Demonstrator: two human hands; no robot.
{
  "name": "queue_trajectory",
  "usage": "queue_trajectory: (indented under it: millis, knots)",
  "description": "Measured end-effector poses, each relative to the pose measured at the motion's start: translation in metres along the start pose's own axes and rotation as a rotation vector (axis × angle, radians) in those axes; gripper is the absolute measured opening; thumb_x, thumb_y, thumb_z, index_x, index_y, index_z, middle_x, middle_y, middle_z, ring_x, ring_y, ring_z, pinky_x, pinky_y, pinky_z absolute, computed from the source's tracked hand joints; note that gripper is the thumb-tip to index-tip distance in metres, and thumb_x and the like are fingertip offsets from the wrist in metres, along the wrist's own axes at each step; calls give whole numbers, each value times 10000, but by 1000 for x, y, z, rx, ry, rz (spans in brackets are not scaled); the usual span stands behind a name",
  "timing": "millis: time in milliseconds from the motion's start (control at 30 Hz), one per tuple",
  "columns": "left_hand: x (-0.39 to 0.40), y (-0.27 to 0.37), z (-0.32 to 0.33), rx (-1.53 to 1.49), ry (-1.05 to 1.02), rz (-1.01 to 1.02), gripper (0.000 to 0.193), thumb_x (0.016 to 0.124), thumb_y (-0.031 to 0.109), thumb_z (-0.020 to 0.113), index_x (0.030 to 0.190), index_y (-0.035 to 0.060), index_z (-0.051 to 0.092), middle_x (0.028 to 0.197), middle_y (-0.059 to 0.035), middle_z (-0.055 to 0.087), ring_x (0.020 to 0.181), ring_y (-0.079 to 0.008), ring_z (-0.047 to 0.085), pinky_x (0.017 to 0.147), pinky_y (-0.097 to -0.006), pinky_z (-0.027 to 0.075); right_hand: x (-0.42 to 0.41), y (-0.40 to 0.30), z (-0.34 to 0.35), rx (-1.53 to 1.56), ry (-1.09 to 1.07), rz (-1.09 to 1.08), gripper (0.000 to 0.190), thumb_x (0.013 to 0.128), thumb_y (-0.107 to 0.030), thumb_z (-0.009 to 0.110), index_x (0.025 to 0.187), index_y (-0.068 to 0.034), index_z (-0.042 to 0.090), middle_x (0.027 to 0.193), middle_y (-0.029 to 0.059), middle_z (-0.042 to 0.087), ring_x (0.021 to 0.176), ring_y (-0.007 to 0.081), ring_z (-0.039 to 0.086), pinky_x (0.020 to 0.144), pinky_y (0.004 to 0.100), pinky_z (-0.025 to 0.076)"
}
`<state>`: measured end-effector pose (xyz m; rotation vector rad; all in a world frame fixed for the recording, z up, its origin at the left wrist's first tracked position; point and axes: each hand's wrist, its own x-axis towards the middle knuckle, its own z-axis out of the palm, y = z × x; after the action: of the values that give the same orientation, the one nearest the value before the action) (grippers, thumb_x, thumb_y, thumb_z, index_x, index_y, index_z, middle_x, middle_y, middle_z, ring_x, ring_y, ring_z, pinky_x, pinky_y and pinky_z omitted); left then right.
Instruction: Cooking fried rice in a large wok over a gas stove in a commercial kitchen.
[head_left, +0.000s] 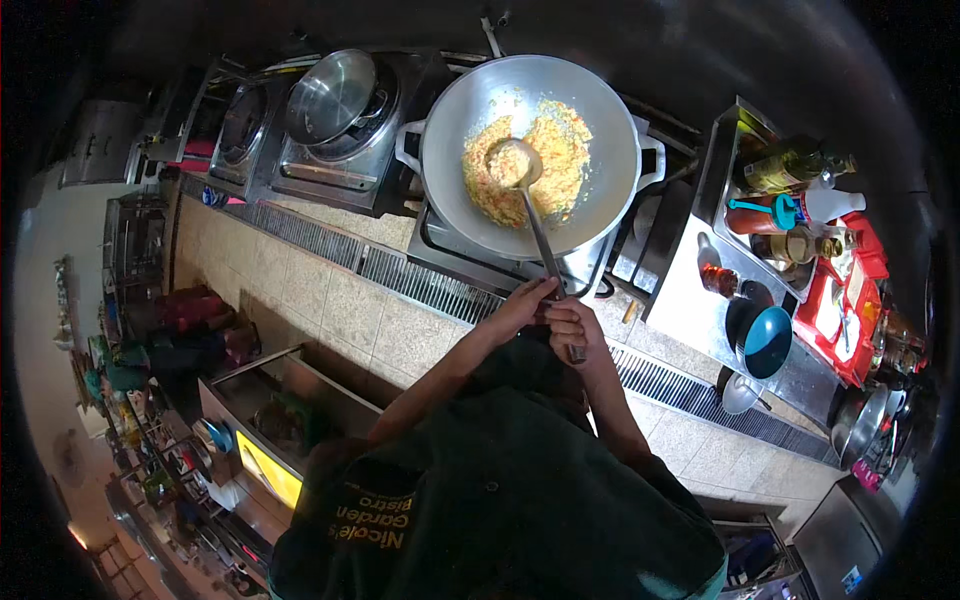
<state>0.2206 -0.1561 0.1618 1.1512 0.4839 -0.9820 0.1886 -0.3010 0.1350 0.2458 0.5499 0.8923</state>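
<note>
Both of my hands grip the long metal handle of a ladle (541, 229). My left hand (523, 309) holds it higher up, and my right hand (576, 328) closes around it close to its end. The ladle's bowl rests in a large two-handled metal wok (454, 97) and holds some of the food. Spread over the wok's bottom is what looks like fried rice (562, 146), yellow-orange with green and red bits. Beneath the wok is a steel gas stove (472, 251), whose burner is hidden.
A lidded pot (330, 97) stands on the left stove. On the right steel counter (679, 281) are a tray of bottles (780, 165), a teal bowl (765, 341) and red containers (829, 322). A drain grate (315, 234) crosses the tiled floor. Behind me is an open-topped cabinet (330, 382).
</note>
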Motion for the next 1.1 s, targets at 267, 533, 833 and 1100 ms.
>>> queue_trajectory:
  millis: [267, 533, 833, 1100]
  knots:
    - [11, -11, -16, 23, -73, 73, 368, 858, 349, 459, 1116, 87, 458, 952, -15, 543, 860, -110, 528, 685, -256, 434, 1, 5, 4, -2044, 726, -873, 709, 706, -41, 496, 1332, -172, 191, 732, 221, 573, 634, 362, 577, 565, 401, 455]
    - [-13, -25, -121, 266, 23, 90, 456, 850, 378, 467, 1193, 83, 415, 1009, -72, 544, 934, -160, 532, 783, -296, 424, 5, 22, -16, -2106, 1069, -1024, 747, 684, -11, 460, 1342, -173, 147, 702, 248, 573, 582, 376, 562, 516, 427, 429]
    - [-57, -228, -379, 566, 601, -159, 235, 713, 226, 601, 893, 78, 576, 679, -147, 595, 641, -283, 583, 611, -378, 476, 65, 81, -2, 338, -187, -155, 204, 881, -106, 337, 703, -42, 413, 529, -22, 334, 376, 48, 312, 309, 163, 277]
    - [-111, -310, -450, 284, 585, -97, 212, 780, 272, 529, 860, 88, 595, 711, -123, 620, 589, -229, 603, 567, -377, 495, 91, 128, 37, -974, 491, -648, 571, 828, -46, 430, 1319, -251, 221, 550, -51, 288, 379, 28, 259, 299, 168, 192]
